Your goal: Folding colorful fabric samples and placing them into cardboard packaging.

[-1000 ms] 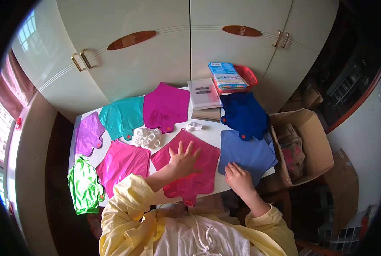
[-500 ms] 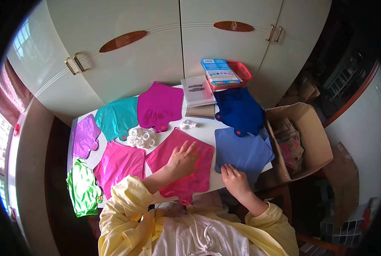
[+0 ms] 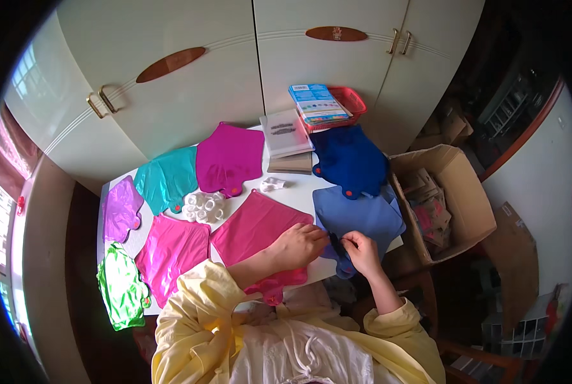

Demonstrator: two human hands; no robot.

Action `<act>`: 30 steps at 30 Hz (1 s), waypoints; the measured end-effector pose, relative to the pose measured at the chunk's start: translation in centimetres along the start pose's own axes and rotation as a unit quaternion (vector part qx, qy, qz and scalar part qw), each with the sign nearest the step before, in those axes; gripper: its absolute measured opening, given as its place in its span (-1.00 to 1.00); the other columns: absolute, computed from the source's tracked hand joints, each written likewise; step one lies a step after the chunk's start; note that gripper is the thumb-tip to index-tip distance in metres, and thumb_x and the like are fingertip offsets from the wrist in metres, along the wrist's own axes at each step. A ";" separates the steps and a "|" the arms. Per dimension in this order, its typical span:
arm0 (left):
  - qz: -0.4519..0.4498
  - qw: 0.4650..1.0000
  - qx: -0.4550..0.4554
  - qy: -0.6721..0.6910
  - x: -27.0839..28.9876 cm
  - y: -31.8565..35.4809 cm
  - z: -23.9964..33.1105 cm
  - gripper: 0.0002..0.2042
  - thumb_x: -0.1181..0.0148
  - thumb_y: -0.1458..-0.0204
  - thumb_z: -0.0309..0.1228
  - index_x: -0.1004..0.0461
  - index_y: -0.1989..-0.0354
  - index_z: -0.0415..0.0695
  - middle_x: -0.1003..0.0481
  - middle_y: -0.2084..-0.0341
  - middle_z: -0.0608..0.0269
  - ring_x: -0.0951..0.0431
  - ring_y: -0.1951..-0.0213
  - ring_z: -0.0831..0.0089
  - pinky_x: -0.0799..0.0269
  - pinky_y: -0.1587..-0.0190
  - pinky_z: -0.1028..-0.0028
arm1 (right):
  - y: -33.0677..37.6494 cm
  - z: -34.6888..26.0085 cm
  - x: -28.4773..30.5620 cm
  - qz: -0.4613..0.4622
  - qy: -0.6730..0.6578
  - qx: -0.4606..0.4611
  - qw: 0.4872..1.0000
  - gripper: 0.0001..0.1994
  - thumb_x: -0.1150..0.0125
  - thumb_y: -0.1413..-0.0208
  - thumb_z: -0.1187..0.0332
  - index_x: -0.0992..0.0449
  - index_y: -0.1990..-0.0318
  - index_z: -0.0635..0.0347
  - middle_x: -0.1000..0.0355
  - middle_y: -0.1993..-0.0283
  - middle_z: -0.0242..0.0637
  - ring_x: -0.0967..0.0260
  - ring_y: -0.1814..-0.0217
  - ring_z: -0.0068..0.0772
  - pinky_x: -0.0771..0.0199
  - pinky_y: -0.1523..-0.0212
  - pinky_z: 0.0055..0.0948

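nearest: yellow sleeves, both pushed back clear of the wrists. the left forearm crosses above the deep-pink foil sheet; better to carry its weight than let it lean and crease the foil.

hands: left hand has its fingers bunched and close together, tips turned right; whether they grip cannot be told, as the knuckles hide them. right hand is drawn to a narrow thumb-and-finger pinch on a dark strip. the strip is small and shaded: probably the raised edge of the blue foil sheet, but not certain.

blue sheet: at the right end of the white table, lying partly under the right hand, its rounded tab pointing toward the person. judged good practice: work at the edge with fingertips only, keep the pinch light, part thin layers by rolling rather than pulling, and keep the tab unbent.

farther: white coils left of centre, out of the hands' way; dark-blue foil sheet just beyond the blue one; open carton close on the right, so the right elbow wants care.

farthest: red basket by the cabinet.
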State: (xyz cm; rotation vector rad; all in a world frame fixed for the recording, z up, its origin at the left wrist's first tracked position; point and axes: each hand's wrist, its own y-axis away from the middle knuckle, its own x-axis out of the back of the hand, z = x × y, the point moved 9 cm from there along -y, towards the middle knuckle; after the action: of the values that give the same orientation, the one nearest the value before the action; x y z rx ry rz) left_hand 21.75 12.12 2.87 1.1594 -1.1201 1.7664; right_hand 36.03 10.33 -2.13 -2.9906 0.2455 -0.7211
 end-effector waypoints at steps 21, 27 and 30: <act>0.053 0.992 -0.073 -0.085 0.8 -2.4 3.4 -0.82 -0.21 0.11 -0.21 -0.47 0.44 -0.02 -0.38 0.39 0.38 -0.37 0.21 0.47 -0.20 0.27 0.39 | -0.7 1.9 -0.4 -0.012 -0.066 -0.040 0.997 -0.89 -0.20 -0.03 0.47 -0.41 0.32 0.29 -0.40 0.48 -0.41 -0.32 0.45 -0.60 -0.37 0.34 -0.54; -0.001 0.992 0.028 -0.123 -3.2 -2.1 -1.1 -0.64 -0.19 0.11 -0.16 -0.43 0.18 -0.09 -0.45 0.19 0.17 -0.38 0.03 0.38 -0.28 0.15 0.32 | -0.8 3.6 -0.6 -0.041 -0.148 -0.056 0.986 -0.87 -0.14 -0.12 0.41 -0.39 0.30 0.30 -0.36 0.44 -0.45 -0.21 0.40 -0.70 -0.29 0.37 -0.56; -0.012 0.989 0.080 -0.122 -3.3 -2.6 -3.2 -0.53 -0.17 0.09 -0.03 -0.41 0.13 -0.15 -0.40 0.04 0.00 -0.34 -0.06 0.25 -0.28 0.05 0.26 | -0.4 2.7 -0.5 -0.055 -0.137 -0.026 0.989 -0.92 -0.08 -0.16 0.44 -0.39 0.29 0.27 -0.35 0.40 -0.45 -0.23 0.36 -0.69 -0.25 0.32 -0.61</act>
State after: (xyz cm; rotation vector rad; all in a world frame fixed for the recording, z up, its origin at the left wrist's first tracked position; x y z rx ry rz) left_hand 24.18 15.70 -0.20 1.5130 -1.1141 1.7554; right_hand 36.82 10.85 -4.70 -3.1237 0.0870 -0.3079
